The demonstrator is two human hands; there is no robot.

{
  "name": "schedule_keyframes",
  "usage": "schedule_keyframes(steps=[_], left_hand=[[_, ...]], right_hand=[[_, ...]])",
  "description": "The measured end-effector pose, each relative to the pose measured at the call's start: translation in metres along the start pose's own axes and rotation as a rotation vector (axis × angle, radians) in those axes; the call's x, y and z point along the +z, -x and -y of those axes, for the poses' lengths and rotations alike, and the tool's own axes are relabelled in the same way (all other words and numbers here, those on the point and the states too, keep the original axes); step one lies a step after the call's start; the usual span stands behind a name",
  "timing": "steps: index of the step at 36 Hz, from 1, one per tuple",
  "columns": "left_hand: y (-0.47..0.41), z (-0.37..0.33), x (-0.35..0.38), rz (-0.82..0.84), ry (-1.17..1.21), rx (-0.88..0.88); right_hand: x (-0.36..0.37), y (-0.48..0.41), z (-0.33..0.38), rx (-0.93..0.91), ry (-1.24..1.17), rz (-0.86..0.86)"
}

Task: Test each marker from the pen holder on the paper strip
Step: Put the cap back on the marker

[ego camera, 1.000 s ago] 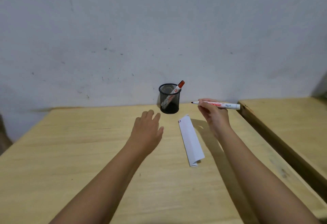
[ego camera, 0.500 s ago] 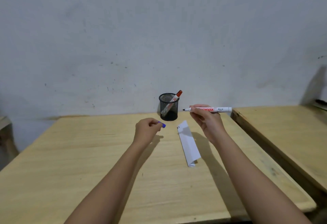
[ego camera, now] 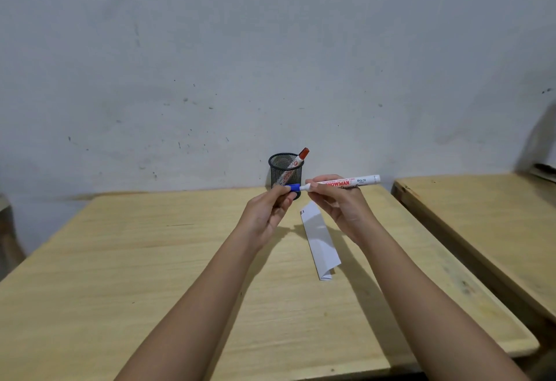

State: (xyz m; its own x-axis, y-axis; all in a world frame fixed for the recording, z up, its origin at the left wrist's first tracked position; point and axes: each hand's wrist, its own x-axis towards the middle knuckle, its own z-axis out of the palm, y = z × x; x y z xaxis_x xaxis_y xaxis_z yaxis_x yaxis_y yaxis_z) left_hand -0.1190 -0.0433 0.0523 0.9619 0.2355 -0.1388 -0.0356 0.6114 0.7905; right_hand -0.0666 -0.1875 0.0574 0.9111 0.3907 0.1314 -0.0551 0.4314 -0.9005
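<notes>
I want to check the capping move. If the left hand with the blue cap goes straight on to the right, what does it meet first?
Most likely the tip of the white marker in the right hand; the blue cap in the left hand already sits at that tip.

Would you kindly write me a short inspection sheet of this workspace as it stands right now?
Surface: light wooden table, bare apart from the items below.
Job's things: black mesh pen holder at the far edge by the wall, red-capped marker leaning inside; white marker held level above the table, blue cap at its tip; paper strip lying flat, small marks at its far end.
Clutter: nothing seen.
Grippers: left hand pinches the blue cap; right hand grips the white marker's barrel.
Cables: nothing seen.
Surroundings: scuffed grey wall; second wooden table to the right.
</notes>
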Motion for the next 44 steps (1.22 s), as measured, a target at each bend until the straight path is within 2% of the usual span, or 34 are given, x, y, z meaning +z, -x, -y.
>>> schedule_keyframes(steps=[7, 11, 15, 26, 32, 37, 41, 44], left_hand=[[0.0, -0.001, -0.002, 0.094, -0.148, -0.027], [-0.002, -0.002, -0.004, 0.096, -0.176, -0.02], [-0.003, 0.0, -0.005, 0.113, -0.307, 0.002], [-0.01, 0.02, 0.0, 0.026, -0.482, 0.179], [-0.019, 0.018, 0.001, -0.014, -0.437, 0.212], [-0.024, -0.001, -0.006, -0.046, -0.402, 0.246], [-0.03, -0.017, -0.008, -0.068, -0.4, 0.286], [-0.033, -0.025, -0.004, -0.084, -0.457, 0.345]], right_hand=[[-0.005, 0.0, -0.003, -0.031, 0.056, 0.002], [-0.008, -0.001, -0.004, -0.05, 0.07, -0.007], [-0.013, -0.002, -0.007, -0.054, 0.09, -0.008], [-0.016, -0.006, -0.007, -0.095, 0.24, -0.023], [-0.014, -0.014, 0.002, -0.005, 0.045, 0.011], [-0.029, -0.017, 0.009, -0.026, -0.034, -0.043], [-0.037, -0.016, 0.009, -0.029, 0.101, 0.008], [-0.036, -0.018, 0.005, -0.028, 0.308, 0.052]])
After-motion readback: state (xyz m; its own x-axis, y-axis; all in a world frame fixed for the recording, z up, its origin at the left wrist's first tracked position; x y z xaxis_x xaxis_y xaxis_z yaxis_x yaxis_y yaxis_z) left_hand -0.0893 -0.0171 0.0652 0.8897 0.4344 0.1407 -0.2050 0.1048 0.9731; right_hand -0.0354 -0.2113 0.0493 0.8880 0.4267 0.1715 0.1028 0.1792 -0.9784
